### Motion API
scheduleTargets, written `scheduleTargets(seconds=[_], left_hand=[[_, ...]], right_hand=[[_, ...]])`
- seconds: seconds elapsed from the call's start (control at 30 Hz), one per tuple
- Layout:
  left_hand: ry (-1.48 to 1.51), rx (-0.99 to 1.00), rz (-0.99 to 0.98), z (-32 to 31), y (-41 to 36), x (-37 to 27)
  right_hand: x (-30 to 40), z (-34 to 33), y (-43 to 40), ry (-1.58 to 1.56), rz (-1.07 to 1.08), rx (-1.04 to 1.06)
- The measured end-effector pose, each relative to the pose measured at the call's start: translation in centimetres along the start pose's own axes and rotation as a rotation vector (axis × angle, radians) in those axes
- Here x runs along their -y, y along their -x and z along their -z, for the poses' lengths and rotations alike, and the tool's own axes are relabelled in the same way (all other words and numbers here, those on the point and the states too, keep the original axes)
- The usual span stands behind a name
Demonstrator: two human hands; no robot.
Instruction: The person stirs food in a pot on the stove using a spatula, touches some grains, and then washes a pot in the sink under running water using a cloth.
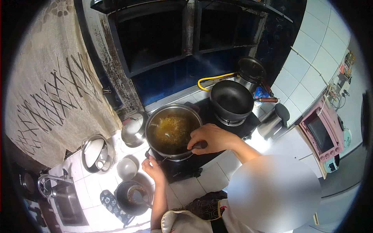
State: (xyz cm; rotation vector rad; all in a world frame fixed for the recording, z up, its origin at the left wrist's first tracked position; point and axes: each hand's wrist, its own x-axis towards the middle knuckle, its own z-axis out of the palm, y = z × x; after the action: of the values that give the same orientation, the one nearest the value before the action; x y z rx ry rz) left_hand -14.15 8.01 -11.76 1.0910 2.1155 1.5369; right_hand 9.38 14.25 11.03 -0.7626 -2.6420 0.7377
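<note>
A large steel pot (pixel 174 105) with brown, yellowish liquid inside stands on the black gas stove (pixel 209 159). My left hand (pixel 153 169) grips the pot's dark side handle (pixel 149 152) at the lower left. Over the pot's right rim is my right hand (pixel 211 139), its fingers closed around the dark handle (pixel 201 145) of a utensil; the lower end of the utensil is hidden. On the other burner sits an empty black wok (pixel 231 97) with a wooden handle.
Left of the stove are a domed lid (pixel 133 129), a metal basin with dishes (pixel 97 154), a pale bowl (pixel 127 169), a dark saucepan (pixel 131 198), an oven mitt (pixel 112 204) and a sink (pixel 68 205). A steel kettle (pixel 271 122) and a pink toaster oven (pixel 322 131) stand right.
</note>
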Motion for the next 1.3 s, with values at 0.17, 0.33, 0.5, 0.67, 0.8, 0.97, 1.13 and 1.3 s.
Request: scheduleTargets(seconds=[0.17, 0.33, 0.5, 0.67, 0.8, 0.97, 1.13, 1.3], left_hand=[[0.019, -0.057, -0.04, -0.3, 0.2, -0.8], [-0.01, -0.077, -0.099, -0.2, 0.1, -0.5], [-0.079, -0.01, -0.034, 0.2, 0.0, -0.5], [-0.134, -0.104, -0.068, -0.1, 0.1, -0.8], [-0.133, -0.023, -0.043, 0.4, 0.2, -1.2], [-0.083, -0.06, -0.004, 0.0, -0.2, -0.1], [-0.083, -0.039, -0.008, -0.2, -0.1, -0.2], [0.041, 0.076, 0.066, 0.0, 0.0, -0.3]], right_hand=[[-0.3, -2.3, -0.6, -0.038, -0.042, -0.08], [-1.8, -5.7, -1.8, 0.072, 0.002, -0.199], [-3.3, -7.3, -2.2, 0.241, -0.08, -0.395], [-2.7, -6.5, -0.2, 0.32, -0.157, -0.359], [-1.3, -4.0, 1.9, 0.248, -0.193, -0.243], [-0.9, -2.5, 3.0, 0.141, -0.17, -0.208], [-0.9, -2.8, 2.6, -0.026, -0.224, -0.099], [-1.8, -4.6, 1.6, 0.052, -0.137, -0.39]])
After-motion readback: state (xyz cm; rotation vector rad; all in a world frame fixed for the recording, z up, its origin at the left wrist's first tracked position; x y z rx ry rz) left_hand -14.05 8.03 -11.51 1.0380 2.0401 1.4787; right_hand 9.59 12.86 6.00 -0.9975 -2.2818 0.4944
